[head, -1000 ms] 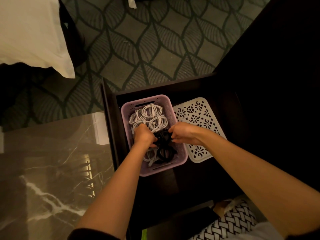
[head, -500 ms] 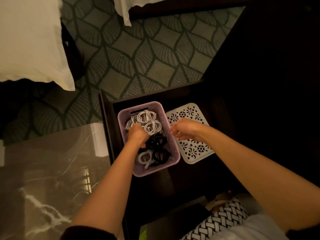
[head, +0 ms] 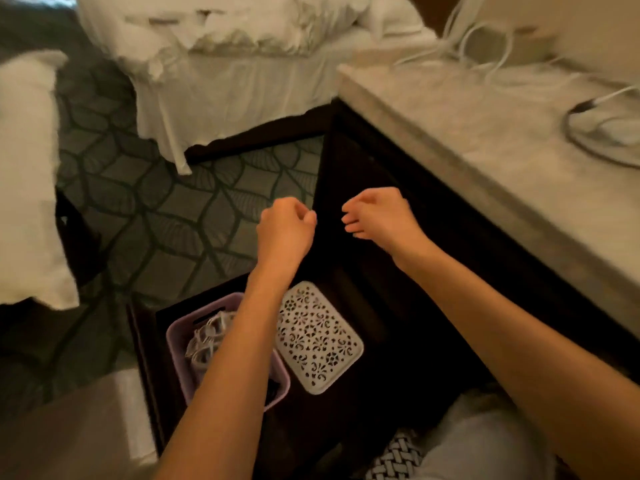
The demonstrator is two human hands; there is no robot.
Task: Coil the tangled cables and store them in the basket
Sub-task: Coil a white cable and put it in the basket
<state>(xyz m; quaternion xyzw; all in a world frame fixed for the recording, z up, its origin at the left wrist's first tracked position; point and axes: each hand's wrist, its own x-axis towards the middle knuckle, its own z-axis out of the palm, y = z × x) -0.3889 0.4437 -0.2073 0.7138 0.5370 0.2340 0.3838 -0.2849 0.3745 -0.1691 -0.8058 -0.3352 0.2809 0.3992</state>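
While cables lie in the basket, left hand and right hand hover

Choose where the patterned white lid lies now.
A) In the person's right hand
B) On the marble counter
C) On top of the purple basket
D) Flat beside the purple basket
D: the white lid lies flat to the right of the purple basket, which stands uncovered with cables inside.
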